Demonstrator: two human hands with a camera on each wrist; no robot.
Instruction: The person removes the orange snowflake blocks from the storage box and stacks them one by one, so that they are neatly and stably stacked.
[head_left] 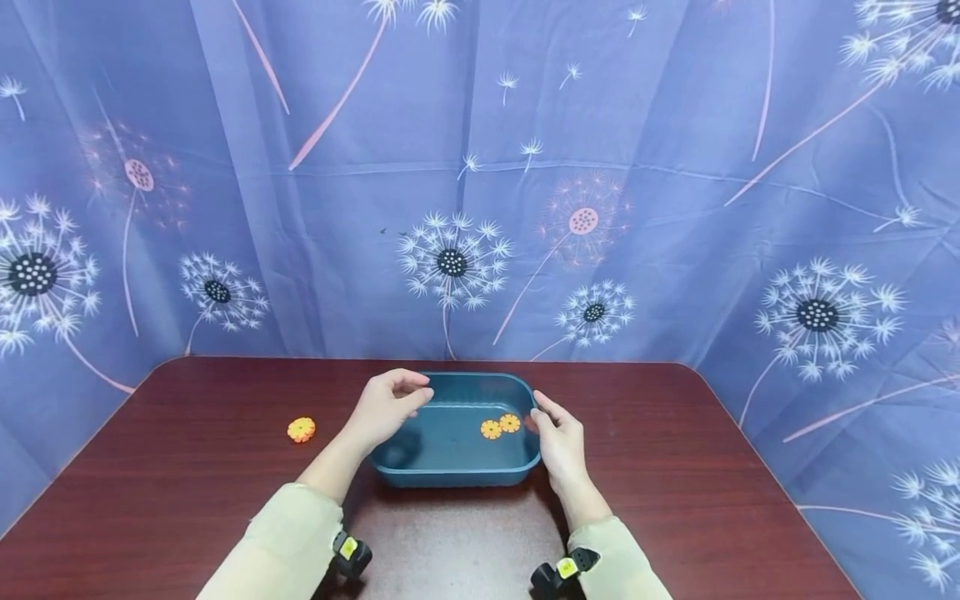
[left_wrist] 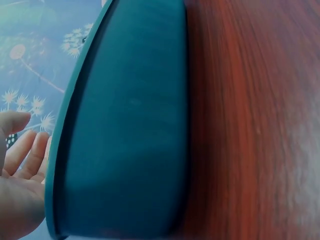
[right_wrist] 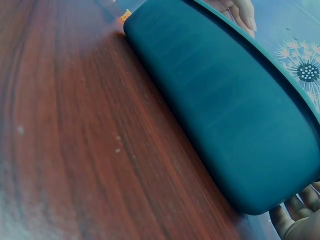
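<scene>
A dark teal plastic basin (head_left: 450,478) stands on the table, with two orange-and-yellow flower-shaped discs (head_left: 491,429) lying inside it, right of centre. My right hand (head_left: 562,442) holds the basin's right end, thumb near the rim; in the right wrist view the fingers (right_wrist: 300,210) curl against the end wall. Over the basin's left end hovers my left hand (head_left: 386,408), its fingers loosely bent and nothing visible between them. The left wrist view shows that thumb and fingers (left_wrist: 32,155) apart beyond the rim. More orange flower-shaped material (head_left: 302,430) lies on the table to the left.
The dark red wooden table (head_left: 675,500) reaches back to a blue curtain (head_left: 337,250) with a dandelion print. This cloth hangs behind the table and along both sides. Black wrist cameras (head_left: 351,556) are strapped at the light sleeves.
</scene>
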